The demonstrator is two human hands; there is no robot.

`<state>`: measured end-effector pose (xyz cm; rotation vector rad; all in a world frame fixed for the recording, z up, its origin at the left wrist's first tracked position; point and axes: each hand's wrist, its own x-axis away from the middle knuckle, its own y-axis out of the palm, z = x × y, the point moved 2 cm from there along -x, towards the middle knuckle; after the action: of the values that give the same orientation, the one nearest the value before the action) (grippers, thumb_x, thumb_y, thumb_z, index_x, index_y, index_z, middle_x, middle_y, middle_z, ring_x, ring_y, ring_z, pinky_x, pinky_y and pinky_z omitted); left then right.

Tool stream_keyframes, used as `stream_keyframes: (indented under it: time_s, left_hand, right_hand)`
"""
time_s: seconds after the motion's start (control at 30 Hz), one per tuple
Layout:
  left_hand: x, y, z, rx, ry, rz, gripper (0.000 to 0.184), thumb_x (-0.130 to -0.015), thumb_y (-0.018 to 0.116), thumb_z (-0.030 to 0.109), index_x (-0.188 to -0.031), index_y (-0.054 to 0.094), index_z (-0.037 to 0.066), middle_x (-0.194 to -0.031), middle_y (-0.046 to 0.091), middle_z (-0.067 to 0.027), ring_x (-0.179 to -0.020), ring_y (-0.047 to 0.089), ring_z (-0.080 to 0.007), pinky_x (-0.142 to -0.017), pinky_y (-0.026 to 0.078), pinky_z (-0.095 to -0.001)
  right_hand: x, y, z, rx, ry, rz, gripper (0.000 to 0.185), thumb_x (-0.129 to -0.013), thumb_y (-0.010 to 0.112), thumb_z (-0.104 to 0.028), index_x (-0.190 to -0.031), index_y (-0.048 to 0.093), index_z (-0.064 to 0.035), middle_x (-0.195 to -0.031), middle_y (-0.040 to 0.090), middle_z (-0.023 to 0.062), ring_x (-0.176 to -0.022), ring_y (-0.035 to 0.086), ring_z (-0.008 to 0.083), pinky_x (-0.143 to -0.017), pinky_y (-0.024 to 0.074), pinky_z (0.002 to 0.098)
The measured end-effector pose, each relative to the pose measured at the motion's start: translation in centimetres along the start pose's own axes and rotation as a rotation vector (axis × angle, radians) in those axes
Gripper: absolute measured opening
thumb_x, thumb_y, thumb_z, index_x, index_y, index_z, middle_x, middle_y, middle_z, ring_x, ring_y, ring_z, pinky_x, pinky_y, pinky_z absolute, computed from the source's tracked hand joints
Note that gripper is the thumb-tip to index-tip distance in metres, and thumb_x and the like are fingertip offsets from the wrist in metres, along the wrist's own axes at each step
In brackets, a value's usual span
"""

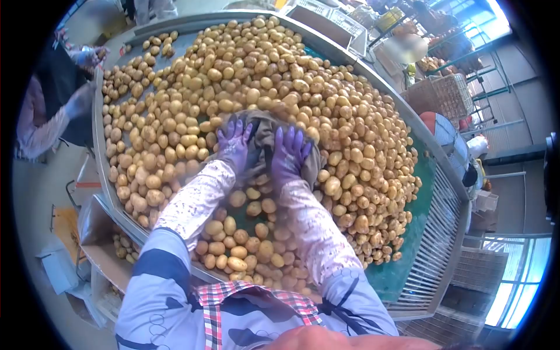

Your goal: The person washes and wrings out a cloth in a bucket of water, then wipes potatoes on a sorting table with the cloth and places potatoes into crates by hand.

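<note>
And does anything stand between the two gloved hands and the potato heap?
Yes: a dark, bunched cloth lies on the potatoes, with the left hand and the right hand on it. Past its edges, many potatoes lie uncovered; what is under it cannot be seen.

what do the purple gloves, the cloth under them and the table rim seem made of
Purple gloves: possibly rubber or latex, smooth-looking and close-fitting. Cloth: fabric, matte, bunched in soft folds; fibre unclear. Table rim: probably metal, dull grey, with thin edges.
</note>
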<state>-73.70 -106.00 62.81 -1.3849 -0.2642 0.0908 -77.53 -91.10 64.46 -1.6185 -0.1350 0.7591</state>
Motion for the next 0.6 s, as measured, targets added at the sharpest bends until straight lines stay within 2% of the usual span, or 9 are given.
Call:
stream_keyframes:
  time_s: [0.13, 0.23, 0.3, 0.33, 0.37, 0.43, 0.47, 0.53, 0.6]
  left_hand:
    - [-1.7, -1.8, -0.4, 0.018, -0.13, -0.016, 0.083, -0.081, 0.044, 0.063, -0.146, 0.016, 0.02, -0.152, 0.011, -0.0116, -0.14, 0.006, -0.0339, -0.106, 0.016, -0.0599]
    - [1.2, -2.3, 0.7, 0.168, -0.173, -0.06, 0.076, -0.08, 0.048, 0.057, -0.144, 0.025, 0.022, -0.149, 0.019, -0.0165, -0.137, 0.013, -0.0416, -0.106, 0.019, -0.0569]
    - [4.6, -1.7, 0.4, 0.136, -0.112, 0.031, 0.067, -0.082, 0.048, 0.05, -0.141, 0.033, 0.021, -0.146, 0.025, -0.021, -0.134, 0.019, -0.0449, -0.106, 0.022, -0.0539]
    - [6.8, -1.7, 0.3, 0.018, -0.037, 0.055, 0.056, -0.085, 0.043, 0.04, -0.138, 0.038, 0.022, -0.146, 0.027, -0.0182, -0.132, 0.025, -0.0412, -0.105, 0.027, -0.0484]
    - [8.7, -1.9, 0.2, 0.0, -0.023, 0.076, 0.053, -0.081, 0.051, 0.029, -0.134, 0.044, 0.024, -0.142, 0.032, -0.0188, -0.126, 0.035, -0.041, -0.101, 0.034, -0.0463]
    - [11.6, -1.1, -0.3, 0.003, 0.07, 0.138, 0.053, -0.078, 0.055, 0.022, -0.13, 0.049, 0.026, -0.138, 0.038, -0.0179, -0.119, 0.042, -0.0397, -0.096, 0.039, -0.0462]
    - [12.1, -2.3, 0.1, 0.02, 0.065, 0.078, 0.052, -0.078, 0.054, 0.021, -0.129, 0.049, 0.025, -0.136, 0.039, -0.0179, -0.118, 0.044, -0.0389, -0.095, 0.039, -0.0456]
    - [14.2, -4.0, 0.9, 0.062, 0.043, -0.06, 0.05, -0.078, 0.053, 0.02, -0.128, 0.05, 0.025, -0.133, 0.042, -0.0177, -0.115, 0.047, -0.0372, -0.095, 0.04, -0.0445]
    - [14.1, -2.7, -0.4, 0.258, 0.149, 0.18, 0.05, -0.076, 0.057, 0.02, -0.126, 0.052, 0.023, -0.12, 0.05, -0.0169, -0.108, 0.052, -0.0334, -0.091, 0.044, -0.0406]
  right_hand:
    - [-4.5, 2.5, 0.2, -0.192, 0.02, 0.066, 0.045, -0.086, 0.043, -0.025, -0.129, 0.044, -0.0153, -0.137, 0.038, 0.0158, -0.135, 0.02, 0.0387, -0.102, 0.0108, 0.0658]
    - [-2.1, 2.6, -0.5, -0.12, -0.01, 0.063, 0.044, -0.085, 0.044, -0.023, -0.129, 0.045, -0.0147, -0.137, 0.038, 0.0154, -0.135, 0.02, 0.0396, -0.102, 0.0118, 0.0658]
    - [0.6, 1.1, -1.9, -0.126, 0.005, -0.15, 0.052, -0.085, 0.049, -0.031, -0.132, 0.041, -0.011, -0.139, 0.035, 0.0159, -0.131, 0.026, 0.0393, -0.104, 0.0141, 0.0608]
    - [2.4, 0.8, -2.5, -0.137, -0.016, -0.146, 0.05, -0.082, 0.051, -0.028, -0.128, 0.044, -0.0098, -0.135, 0.038, 0.0154, -0.126, 0.032, 0.0367, -0.103, 0.0192, 0.0579]
    - [4.1, 0.6, -2.7, -0.143, -0.034, -0.137, 0.048, -0.079, 0.053, -0.025, -0.124, 0.047, -0.0085, -0.131, 0.042, 0.0149, -0.121, 0.038, 0.0342, -0.102, 0.0243, 0.0549]
    - [7.6, -0.5, -2.7, -0.187, -0.101, -0.03, 0.043, -0.075, 0.056, -0.022, -0.116, 0.053, -0.0103, -0.12, 0.049, 0.0127, -0.113, 0.045, 0.0293, -0.096, 0.0314, 0.053]
    - [8.2, -4.1, -2.7, -0.249, -0.113, -0.045, 0.028, -0.08, 0.049, -0.015, -0.107, 0.055, -0.0103, -0.112, 0.051, 0.0082, -0.107, 0.048, 0.0278, -0.09, 0.0367, 0.0516]
    - [8.1, -5.0, -1.7, -0.124, -0.176, -0.276, 0.028, -0.08, 0.05, -0.014, -0.107, 0.056, -0.0104, -0.109, 0.054, 0.0092, -0.103, 0.052, 0.0271, -0.086, 0.0414, 0.0468]
    - [7.9, -4.3, 0.5, -0.225, -0.109, -0.397, 0.021, -0.081, 0.051, -0.013, -0.1, 0.06, -0.011, -0.094, 0.06, 0.0106, -0.087, 0.061, 0.0253, -0.076, 0.049, 0.0372]
